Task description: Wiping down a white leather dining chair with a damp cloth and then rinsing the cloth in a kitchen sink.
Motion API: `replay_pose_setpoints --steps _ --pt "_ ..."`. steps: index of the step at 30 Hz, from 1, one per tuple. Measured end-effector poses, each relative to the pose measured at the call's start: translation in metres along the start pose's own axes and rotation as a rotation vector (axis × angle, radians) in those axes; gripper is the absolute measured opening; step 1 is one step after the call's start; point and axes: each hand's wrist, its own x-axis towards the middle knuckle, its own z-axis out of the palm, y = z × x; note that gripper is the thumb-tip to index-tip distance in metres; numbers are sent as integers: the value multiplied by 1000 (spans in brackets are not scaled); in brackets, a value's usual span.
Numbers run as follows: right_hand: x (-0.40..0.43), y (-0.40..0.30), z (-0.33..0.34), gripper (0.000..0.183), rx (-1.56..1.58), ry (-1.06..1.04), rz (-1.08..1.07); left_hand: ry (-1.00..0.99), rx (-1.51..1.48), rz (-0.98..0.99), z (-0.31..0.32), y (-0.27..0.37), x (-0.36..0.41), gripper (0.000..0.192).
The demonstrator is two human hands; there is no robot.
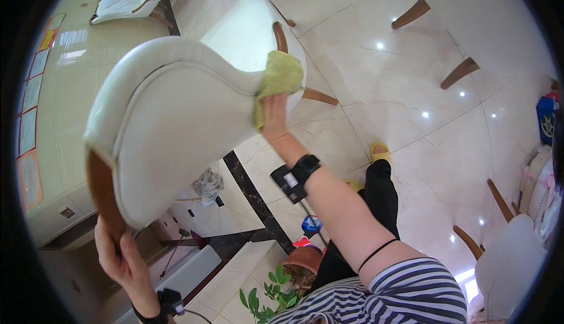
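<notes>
A white upholstered chair [176, 121] with brown wooden trim and legs stands before me, its curved backrest towards me. My left hand [116, 251] grips the wooden top rail [103, 192] of the backrest, thumb on one side and fingers on the other. On the backrest's lower side edge, by the seat [242, 37], my right hand [274, 114] presses a yellow-green cloth [282, 77]. The cloth folds over that edge and covers part of the fingers. Both wrists wear black straps with small devices.
Wooden legs of a white table [480, 15] show at upper right. A white chair [506, 266] stands at lower right. More white chairs [132, 4] line the tiled wall. Below are a potted plant [302, 262], a blue spray bottle [311, 225] and a mop head [208, 186].
</notes>
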Motion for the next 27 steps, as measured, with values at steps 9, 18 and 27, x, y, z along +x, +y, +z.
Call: replay_pose_setpoints --steps 9,18,27 --pt "76 36 -25 35 103 -48 581 -38 73 -52 -23 -12 -18 37" --pt "99 -175 -116 27 629 -131 111 -103 180 36 -9 13 7 38" --pt "85 -95 -66 28 334 -172 88 -100 174 67 -14 17 10 37"
